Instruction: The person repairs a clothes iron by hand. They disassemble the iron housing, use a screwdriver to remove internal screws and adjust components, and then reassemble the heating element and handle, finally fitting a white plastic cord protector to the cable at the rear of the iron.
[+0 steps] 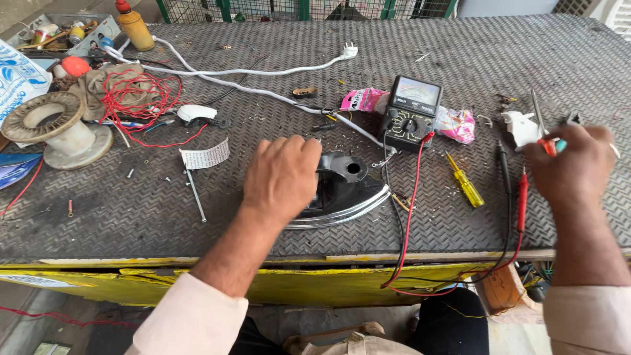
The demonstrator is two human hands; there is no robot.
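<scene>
Now, head view:
Left hand point(282, 176): palm down, fingers curled over the iron point(348, 190), pressing it.
Iron: mid-bench, near the front edge.
Right hand point(577, 163): closed around a screwdriver point(543, 128), near the right edge.
Meter point(411, 113): just behind the iron.
Open room: bare bench point(131, 217) left of the iron.

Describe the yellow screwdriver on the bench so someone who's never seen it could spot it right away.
Find the black dial meter mid-bench. Just right of its red lead lies the yellow screwdriver, slanting. Its clear yellow handle sets it apart from the red and black probes further right.
</scene>
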